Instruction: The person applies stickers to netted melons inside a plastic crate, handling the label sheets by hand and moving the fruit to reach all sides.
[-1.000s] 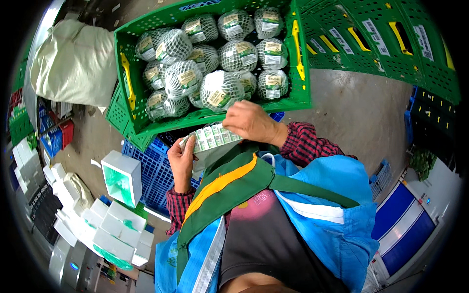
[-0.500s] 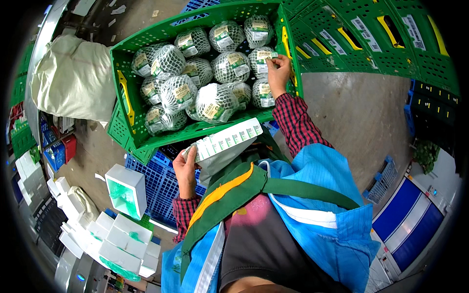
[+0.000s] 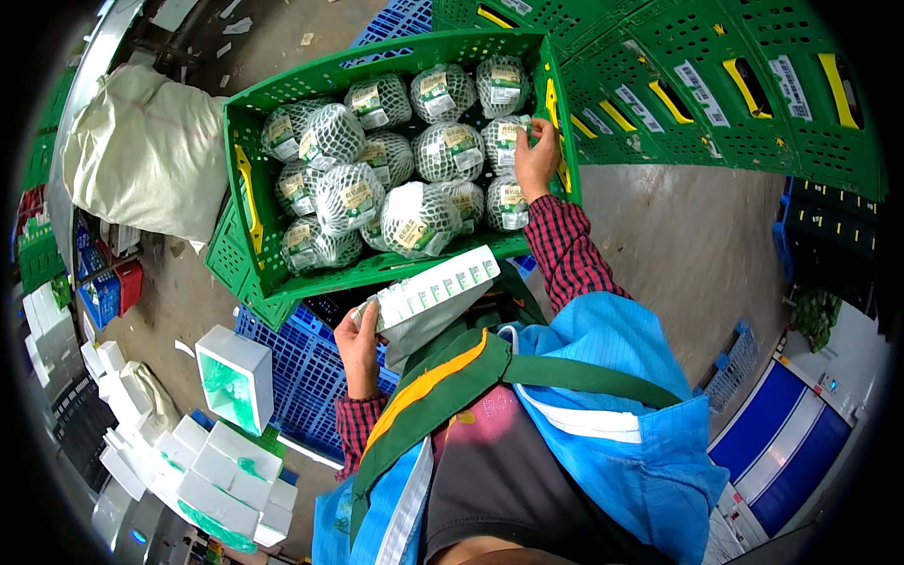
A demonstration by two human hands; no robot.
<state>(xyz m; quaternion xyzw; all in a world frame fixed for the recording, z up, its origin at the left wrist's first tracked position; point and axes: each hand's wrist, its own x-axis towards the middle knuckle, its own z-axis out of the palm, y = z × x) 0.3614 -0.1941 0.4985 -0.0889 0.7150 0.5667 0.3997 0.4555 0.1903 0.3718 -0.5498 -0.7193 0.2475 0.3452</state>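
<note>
Reaching into a green crate [image 3: 247, 202], the right hand [image 3: 535, 155] pinches a label onto a netted cabbage [image 3: 504, 141] while the left hand [image 3: 358, 344] grips the sticker sheet [image 3: 428, 287] close by, ready for peeling.

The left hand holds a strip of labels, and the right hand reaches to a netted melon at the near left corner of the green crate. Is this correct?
Not quite. In the head view the right hand reaches a netted melon by the right wall of the green crate, not the near left corner. The left hand does hold the strip of labels.
</note>
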